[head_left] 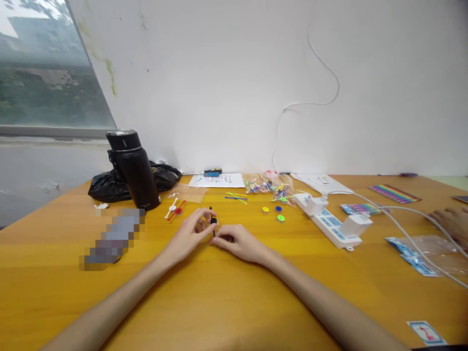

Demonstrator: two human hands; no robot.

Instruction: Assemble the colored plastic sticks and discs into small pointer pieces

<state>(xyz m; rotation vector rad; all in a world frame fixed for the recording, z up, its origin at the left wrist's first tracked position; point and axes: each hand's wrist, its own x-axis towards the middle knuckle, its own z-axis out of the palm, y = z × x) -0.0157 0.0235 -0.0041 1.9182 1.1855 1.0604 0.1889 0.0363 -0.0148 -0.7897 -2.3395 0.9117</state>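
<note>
Our hands (pixel 190 231) grasp 1 black spinner (pixel 214 222); 2 spinners (pixel 172 208) look joined at 10 o'clock, 3 discs (pixel 265 210) loose at 2.

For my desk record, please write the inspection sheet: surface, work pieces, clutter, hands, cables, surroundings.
Surface: wooden table, striped grain.
Work pieces: black spinner in hand; white spinner, red spinner at left; yellow disc, blue disc, green disc at right; loose arrows beyond.
Clutter: black bottle, black bag, parts bags, pixelated item.
Hands: left hand holds black spinner; right hand at its lower end, contact unclear.
Cables: white cables near power strip at right; wall cable behind.
Surroundings: white wall, window at left, another person's hand at right edge.
</note>
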